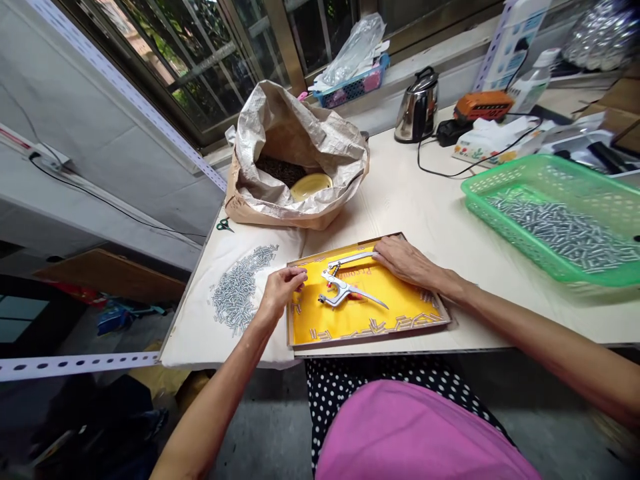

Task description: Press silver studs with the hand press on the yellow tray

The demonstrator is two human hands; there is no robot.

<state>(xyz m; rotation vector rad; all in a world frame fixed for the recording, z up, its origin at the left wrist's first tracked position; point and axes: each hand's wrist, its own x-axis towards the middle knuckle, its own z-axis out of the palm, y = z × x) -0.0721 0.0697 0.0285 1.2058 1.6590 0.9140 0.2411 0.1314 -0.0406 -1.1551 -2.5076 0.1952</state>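
Note:
A pair of silver pliers (pixel 343 290) with spread handles lies over a shallow tray (pixel 370 338) lined in yellow. My right hand (pixel 407 263) is closed on the end of the pliers' upper handle, at the tray's far right. Above the tray's left edge, my left hand (pixel 283 288) has its fingertips pinched together; whatever is between them is too small to make out. Small metal pins (pixel 325 335) lie scattered along the tray's inner edges. Left of my left hand, a heap of similar pins (pixel 235 291) rests on a white cloth (pixel 187 333).
An open sack (pixel 280 215) holding dark bits and a yellow bowl (pixel 313 185) stands behind the tray. At right is a green basket (pixel 520 257) of metal pins. Small scissors (pixel 225 225), a kettle (pixel 417 107) and an orange battery (pixel 483 105) sit farther back.

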